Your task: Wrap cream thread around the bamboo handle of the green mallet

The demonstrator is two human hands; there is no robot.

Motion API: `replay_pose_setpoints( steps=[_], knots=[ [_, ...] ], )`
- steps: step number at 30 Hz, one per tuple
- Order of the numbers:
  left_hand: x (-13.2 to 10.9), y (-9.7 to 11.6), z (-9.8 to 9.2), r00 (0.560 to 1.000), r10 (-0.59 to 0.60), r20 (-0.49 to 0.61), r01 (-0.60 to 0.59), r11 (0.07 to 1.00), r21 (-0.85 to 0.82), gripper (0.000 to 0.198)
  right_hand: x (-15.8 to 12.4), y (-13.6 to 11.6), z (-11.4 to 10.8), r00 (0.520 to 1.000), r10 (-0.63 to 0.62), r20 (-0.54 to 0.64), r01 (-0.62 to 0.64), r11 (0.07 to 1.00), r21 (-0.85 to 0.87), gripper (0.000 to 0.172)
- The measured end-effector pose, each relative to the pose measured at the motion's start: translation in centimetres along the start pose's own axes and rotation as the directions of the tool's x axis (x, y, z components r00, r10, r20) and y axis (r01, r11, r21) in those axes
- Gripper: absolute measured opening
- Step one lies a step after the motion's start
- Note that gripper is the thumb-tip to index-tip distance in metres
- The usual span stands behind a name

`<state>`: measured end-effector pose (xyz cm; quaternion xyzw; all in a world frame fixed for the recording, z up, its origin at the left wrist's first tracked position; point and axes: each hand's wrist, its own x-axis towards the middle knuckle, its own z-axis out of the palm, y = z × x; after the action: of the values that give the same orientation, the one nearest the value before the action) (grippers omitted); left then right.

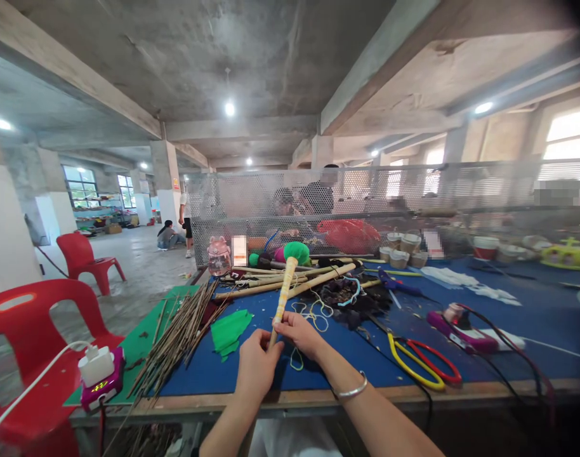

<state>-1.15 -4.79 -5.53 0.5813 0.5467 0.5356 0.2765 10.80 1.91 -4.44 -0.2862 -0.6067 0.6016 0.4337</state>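
A wooden stick [286, 289], its upper part wound with yellowish-white yarn, slants up from my hands above the table's front. My left hand [259, 355] is closed round its lower end. Higher on the same stick, my right hand [299, 331] pinches it where the winding stops; a silver bangle is on that wrist. Behind the stick's top is a green ball of yarn [296, 252]. Loose pale yarn [318, 314] lies on the blue table just beyond my right hand. A piece of green cloth [230, 330] lies left of the stick.
Thin twigs [176, 343] are heaped at the left. Scissors [416, 362] with yellow and red handles, a blue glue gun [399, 282] and a purple power strip [461, 333] lie right. A mesh partition [252, 190] stands behind; red chairs [47, 304] stand left. People are beyond.
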Motion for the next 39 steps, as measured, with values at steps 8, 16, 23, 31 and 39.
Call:
replay_pose_setpoints(
  steps=[8,16,23,31,39],
  knots=[
    [0.6,-0.4,-0.9,0.95,-0.17,0.26,0.276,0.846,-0.457,0.041,-0.3,-0.7,0.6,0.986,0.012,0.163,-0.045,0.978,0.202,0.036],
    [0.8,0.6,-0.3,0.978,-0.196,0.064,0.205,0.893,-0.4,0.041,0.0,0.0,0.3,0.998,-0.007,0.061,0.006,1.0,0.024,0.032],
    [0.5,-0.2,-0.2,0.98,-0.199,-0.002,0.168,0.83,-0.532,0.039,-0.4,-0.8,1.2,0.984,0.037,0.172,-0.065,0.985,0.157,0.033],
    [0.6,0.1,-0.6,0.966,-0.203,0.158,0.256,0.812,-0.524,0.042,0.1,0.0,0.4,0.987,0.002,0.161,-0.025,0.99,0.141,0.03],
    [0.2,-0.4,-0.1,0.991,-0.129,0.039,0.133,0.883,-0.45,0.038,0.0,-0.2,0.6,0.994,0.012,0.108,-0.023,0.995,0.102,0.033]
  ],
)
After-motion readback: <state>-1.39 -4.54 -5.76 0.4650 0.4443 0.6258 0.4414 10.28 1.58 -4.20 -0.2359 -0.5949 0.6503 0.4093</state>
